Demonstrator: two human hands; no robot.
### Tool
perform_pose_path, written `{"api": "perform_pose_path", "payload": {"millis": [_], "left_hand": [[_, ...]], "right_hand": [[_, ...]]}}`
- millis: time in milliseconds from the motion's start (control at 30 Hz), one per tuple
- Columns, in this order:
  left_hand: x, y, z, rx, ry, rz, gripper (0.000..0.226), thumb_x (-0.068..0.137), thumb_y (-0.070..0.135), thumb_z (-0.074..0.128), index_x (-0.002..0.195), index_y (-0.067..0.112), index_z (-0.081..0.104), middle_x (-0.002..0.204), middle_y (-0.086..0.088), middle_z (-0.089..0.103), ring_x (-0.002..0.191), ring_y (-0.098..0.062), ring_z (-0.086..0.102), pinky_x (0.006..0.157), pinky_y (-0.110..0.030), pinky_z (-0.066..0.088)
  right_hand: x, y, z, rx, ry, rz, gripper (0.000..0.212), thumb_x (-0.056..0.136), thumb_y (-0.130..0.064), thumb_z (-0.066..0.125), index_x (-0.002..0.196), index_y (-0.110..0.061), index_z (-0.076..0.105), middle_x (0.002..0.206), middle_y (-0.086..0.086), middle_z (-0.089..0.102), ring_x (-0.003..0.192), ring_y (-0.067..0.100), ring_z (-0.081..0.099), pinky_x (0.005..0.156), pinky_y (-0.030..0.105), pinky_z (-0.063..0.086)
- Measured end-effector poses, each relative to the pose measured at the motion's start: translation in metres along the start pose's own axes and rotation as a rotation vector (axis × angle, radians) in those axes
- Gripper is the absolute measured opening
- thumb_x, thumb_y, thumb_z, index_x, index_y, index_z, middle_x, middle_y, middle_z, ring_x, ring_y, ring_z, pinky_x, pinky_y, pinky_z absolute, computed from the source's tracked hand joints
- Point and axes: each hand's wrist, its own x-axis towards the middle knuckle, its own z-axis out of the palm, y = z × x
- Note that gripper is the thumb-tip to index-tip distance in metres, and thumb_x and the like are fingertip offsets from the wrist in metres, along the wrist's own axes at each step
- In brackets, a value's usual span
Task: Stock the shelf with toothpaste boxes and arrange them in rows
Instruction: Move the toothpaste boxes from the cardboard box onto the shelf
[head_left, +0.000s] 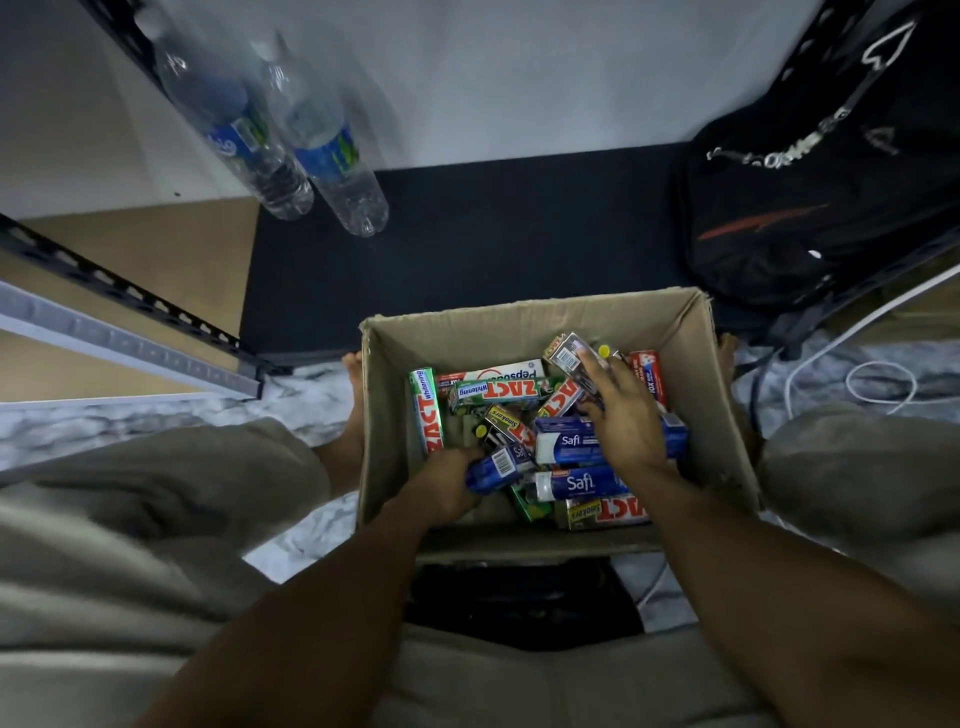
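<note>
STOCKING BEGINS AT THE CARTON: Slim card toothpaste boxes (498, 391) in green, red, blue and white lie jumbled in the open brown cardboard carton (519, 322) between your knees. None is yet on the dark shelf board (493, 234) at twelve o'clock. Your left hand (441, 483), at seven o'clock in the carton, has its fingers curled round a blue Safi box (496, 465). Your right hand (623, 415), at two o'clock, pinches a small silver-grey box (569, 356) between thumb and fingers, above the pile. The step in hand appears to be picking stock. The next move calls for carrying both boxes forward to the board and setting them side by side to start a row. Two clear plastic water bottles (291, 140) stand at eleven o'clock and a black backpack (805, 208) at two.
</note>
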Motion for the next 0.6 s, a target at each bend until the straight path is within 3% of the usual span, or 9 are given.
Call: {"api": "perform_pose_path", "payload": {"millis": [267,400,600], "left_hand": [[-0.004,-0.001,0.004,-0.101,0.116,0.039,0.055,0.079,0.014,0.079,0.130,0.022,0.060,0.122,-0.002,0.068,0.109,-0.016,0.063,0.099,-0.039,0.052],[-0.004,0.006,-0.001,-0.149,0.170,0.058,0.056,0.081,0.015,0.077,0.134,0.023,0.059,0.124,0.000,0.068,0.110,-0.012,0.062,0.095,-0.026,0.048],[-0.015,0.023,-0.025,-0.154,0.295,0.147,0.066,0.084,0.015,0.076,0.144,0.022,0.050,0.138,0.000,0.059,0.122,-0.013,0.056,0.104,-0.027,0.044]], "right_hand": [[0.001,0.004,-0.007,-0.015,0.003,-0.041,0.082,0.090,-0.005,0.063,0.154,-0.035,0.022,0.141,0.006,0.047,0.120,0.025,0.052,0.093,0.040,0.052],[0.001,0.001,-0.015,0.016,0.014,-0.052,0.078,0.090,-0.008,0.064,0.153,-0.036,0.027,0.141,0.006,0.048,0.119,0.026,0.053,0.092,0.042,0.054],[0.007,-0.013,-0.049,0.089,0.070,-0.145,0.074,0.086,-0.002,0.064,0.148,-0.036,0.039,0.127,0.002,0.055,0.108,0.023,0.055,0.092,0.041,0.052]]}}
